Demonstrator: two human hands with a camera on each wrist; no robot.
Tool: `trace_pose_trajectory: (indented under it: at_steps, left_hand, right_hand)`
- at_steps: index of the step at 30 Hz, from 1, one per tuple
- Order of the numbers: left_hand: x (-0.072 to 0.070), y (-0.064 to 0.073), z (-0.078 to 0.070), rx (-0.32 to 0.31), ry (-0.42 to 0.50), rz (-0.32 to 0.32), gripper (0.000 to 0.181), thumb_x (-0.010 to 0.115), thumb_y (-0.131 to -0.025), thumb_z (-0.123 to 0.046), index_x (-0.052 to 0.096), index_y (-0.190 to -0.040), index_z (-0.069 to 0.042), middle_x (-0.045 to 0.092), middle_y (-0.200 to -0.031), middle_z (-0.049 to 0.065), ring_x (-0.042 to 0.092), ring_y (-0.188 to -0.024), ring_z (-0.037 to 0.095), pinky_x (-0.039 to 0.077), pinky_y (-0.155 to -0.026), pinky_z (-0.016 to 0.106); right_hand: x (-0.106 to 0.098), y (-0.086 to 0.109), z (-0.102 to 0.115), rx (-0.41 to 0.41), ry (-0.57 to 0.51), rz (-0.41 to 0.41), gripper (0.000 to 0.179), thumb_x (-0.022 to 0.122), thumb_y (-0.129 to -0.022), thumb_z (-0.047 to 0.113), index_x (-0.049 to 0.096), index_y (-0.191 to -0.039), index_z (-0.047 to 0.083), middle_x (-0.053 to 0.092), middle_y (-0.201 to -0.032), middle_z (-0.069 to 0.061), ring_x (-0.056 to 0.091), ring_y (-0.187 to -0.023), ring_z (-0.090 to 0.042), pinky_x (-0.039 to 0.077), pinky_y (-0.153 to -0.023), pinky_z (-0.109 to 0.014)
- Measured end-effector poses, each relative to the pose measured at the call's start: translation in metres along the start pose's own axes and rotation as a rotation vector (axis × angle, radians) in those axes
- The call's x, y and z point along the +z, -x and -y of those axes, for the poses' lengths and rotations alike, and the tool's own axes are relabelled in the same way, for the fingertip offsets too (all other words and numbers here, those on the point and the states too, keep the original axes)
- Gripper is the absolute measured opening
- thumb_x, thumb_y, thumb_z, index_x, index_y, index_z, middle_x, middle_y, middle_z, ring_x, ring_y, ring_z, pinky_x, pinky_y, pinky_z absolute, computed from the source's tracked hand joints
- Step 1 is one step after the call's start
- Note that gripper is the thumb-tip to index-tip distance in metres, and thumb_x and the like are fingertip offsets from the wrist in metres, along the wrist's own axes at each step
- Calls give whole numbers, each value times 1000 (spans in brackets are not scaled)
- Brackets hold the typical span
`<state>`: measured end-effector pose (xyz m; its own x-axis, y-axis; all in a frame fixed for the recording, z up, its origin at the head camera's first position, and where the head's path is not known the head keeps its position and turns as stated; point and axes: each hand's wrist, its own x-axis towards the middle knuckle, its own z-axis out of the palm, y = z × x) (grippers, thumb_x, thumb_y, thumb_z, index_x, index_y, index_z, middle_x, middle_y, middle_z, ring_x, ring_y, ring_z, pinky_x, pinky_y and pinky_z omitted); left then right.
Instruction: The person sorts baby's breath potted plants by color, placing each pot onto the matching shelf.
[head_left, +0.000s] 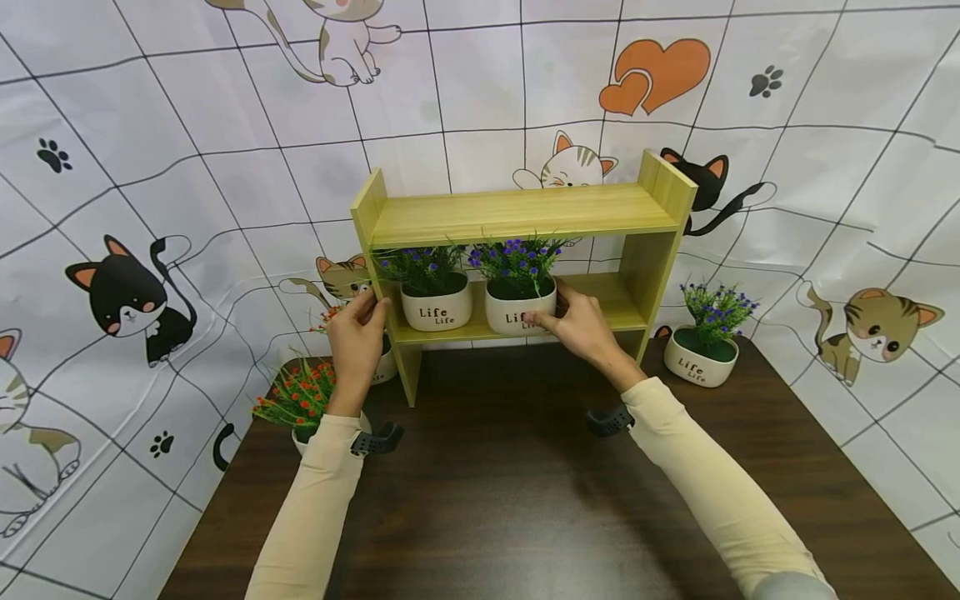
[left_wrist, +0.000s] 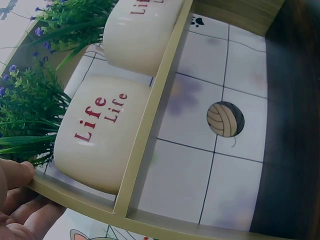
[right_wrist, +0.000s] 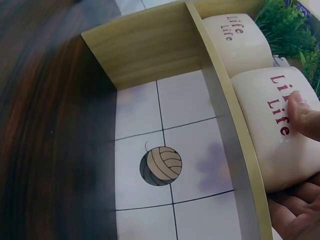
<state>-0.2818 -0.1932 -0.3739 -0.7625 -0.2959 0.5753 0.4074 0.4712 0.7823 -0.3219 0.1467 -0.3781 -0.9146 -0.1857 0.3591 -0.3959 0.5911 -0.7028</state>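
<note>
A wooden shelf (head_left: 517, 212) stands on the dark table, with two white "Life" pots on its middle board. My left hand (head_left: 356, 337) pinches the front edge of the shelf's left side panel (left_wrist: 65, 197), thumb inside and fingers outside. Close by that panel sits the left pot (head_left: 437, 307), holding purple-flowered greenery. My right hand (head_left: 581, 321) grips the right pot (head_left: 517, 307), with the thumb (right_wrist: 302, 115) across its front lettering and the fingers around its right side. Purple flowers (head_left: 521, 257) rise from this pot to just under the top board.
On the table right of the shelf stands another purple-flowered pot (head_left: 701, 358). Red flowers (head_left: 296, 396) in a pot stand beside my left forearm, with an orange-flowered pot (head_left: 385, 367) behind, partly hidden. A cat-patterned wall covering (head_left: 480, 92) closes off the back.
</note>
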Motion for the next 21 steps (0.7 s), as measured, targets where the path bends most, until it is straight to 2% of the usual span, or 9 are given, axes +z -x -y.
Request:
trace_pose_trajectory:
  at_steps: [9, 14, 21]
  left_hand:
    - [-1, 0, -3, -2, -7, -3, 35, 71, -104, -13, 71, -136, 2, 76, -126, 24, 78, -111, 36, 52, -80, 2]
    - [0, 1, -2, 3, -7, -7, 35, 71, -104, -13, 72, -136, 1, 76, -126, 23, 78, -111, 36, 53, -81, 4]
    - [0, 1, -3, 0, 16, -4, 34, 71, -104, -13, 72, -135, 1, 76, -126, 23, 78, -111, 36, 54, -82, 4]
  right_hand:
    - [4, -15, -4, -6, 5, 25, 90, 82, -94, 47, 42, -164, 6, 74, -131, -22, 76, -117, -35, 63, -93, -51]
    - [5, -20, -5, 14, -6, 32, 89, 80, -95, 47, 42, -164, 7, 73, -134, -22, 74, -119, -35, 61, -97, -52]
    - [8, -23, -7, 11, -31, 26, 88, 81, -95, 47, 42, -164, 9, 72, -136, -22, 74, -119, -35, 62, -96, -51]
